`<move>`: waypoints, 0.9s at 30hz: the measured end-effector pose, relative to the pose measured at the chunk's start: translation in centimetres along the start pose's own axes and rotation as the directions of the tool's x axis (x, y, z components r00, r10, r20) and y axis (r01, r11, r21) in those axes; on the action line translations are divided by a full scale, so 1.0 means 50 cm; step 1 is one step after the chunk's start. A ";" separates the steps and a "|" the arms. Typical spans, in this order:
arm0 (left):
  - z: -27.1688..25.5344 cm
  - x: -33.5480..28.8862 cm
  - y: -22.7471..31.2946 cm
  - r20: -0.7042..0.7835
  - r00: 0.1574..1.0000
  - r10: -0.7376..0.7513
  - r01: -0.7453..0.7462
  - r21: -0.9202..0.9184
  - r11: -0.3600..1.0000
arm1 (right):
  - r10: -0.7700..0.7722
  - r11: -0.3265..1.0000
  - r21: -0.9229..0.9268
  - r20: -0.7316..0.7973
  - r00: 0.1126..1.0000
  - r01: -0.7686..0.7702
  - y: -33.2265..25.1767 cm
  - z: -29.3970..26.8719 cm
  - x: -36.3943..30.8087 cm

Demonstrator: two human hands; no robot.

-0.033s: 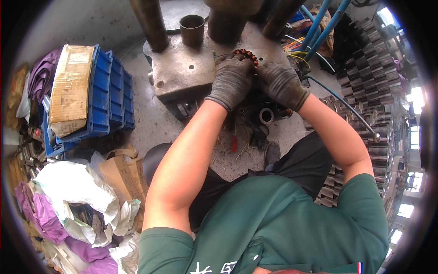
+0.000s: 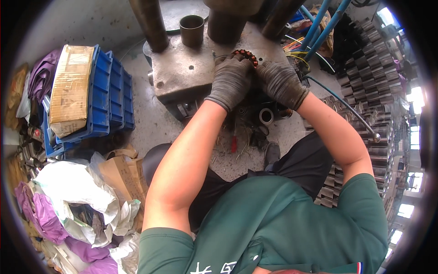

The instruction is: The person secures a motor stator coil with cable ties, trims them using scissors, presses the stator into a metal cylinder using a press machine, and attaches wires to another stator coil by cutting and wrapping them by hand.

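Observation:
Both my hands wear dark grey knit gloves and meet at the front edge of a heavy metal press table. Between them is a wound motor stator (image 2: 247,55), a ring with orange-red copper windings and dark gaps; only its far arc shows. My left hand (image 2: 232,75) is closed round its left side, knuckles up. On the right side, my right hand (image 2: 279,78) is closed with its fingers bent in against the ring. The gloves cover the stator's near part and most of my fingertips.
An open metal cylinder (image 2: 192,31) stands on the press table (image 2: 175,68) between thick columns. Blue crates (image 2: 101,91) with a cardboard box (image 2: 70,86) sit left. Stacked steel cylinders (image 2: 365,77) fill the right, beside a ball-ended lever (image 2: 376,137). A red-handled tool (image 2: 234,144) lies below.
My right hand has shifted very slightly at the stator's right side. The left hand and the ring stay in the same place.

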State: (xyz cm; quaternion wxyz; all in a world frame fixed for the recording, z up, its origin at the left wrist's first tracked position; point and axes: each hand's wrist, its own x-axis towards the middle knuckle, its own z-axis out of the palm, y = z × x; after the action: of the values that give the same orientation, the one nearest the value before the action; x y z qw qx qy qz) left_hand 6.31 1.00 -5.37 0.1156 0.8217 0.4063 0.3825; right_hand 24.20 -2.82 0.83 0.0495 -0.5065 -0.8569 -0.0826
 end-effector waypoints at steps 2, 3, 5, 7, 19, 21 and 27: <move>-0.006 -0.001 0.000 0.005 1.000 -0.008 0.008 0.008 1.000 | 0.003 0.999 0.047 0.064 0.998 -0.006 0.001 -0.011 0.003; -0.008 -0.001 0.001 0.006 1.000 -0.008 0.008 0.008 1.000 | 0.004 0.996 0.089 0.130 0.992 -0.016 0.003 -0.014 0.004; -0.009 -0.003 0.001 0.007 1.000 -0.008 0.008 0.007 1.000 | 0.062 0.957 0.277 0.108 0.992 -0.090 0.009 -0.001 -0.001; -0.011 -0.004 0.004 -0.027 1.000 0.013 -0.012 0.012 1.000 | 0.124 0.878 0.453 0.100 0.987 -0.156 0.016 0.020 -0.012; -0.028 0.002 0.020 0.047 0.995 -0.086 0.088 -0.033 0.996 | 0.365 0.576 0.653 0.334 0.869 -0.493 0.017 -0.052 -0.062; -0.025 0.005 0.017 0.067 0.994 -0.088 0.091 -0.041 0.995 | 0.203 0.678 0.665 0.243 0.949 -0.315 0.046 -0.048 -0.051; -0.016 0.001 0.002 0.070 0.997 -0.033 0.043 -0.136 0.990 | 0.140 0.468 0.728 0.499 0.855 -0.501 0.052 -0.022 0.026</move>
State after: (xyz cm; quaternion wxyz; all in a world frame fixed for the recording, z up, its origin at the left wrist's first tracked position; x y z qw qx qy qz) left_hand 5.81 0.86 -4.75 0.1926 0.8164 0.3906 0.3793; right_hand 25.87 -0.69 2.39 0.1380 -0.5796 -0.6680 0.4459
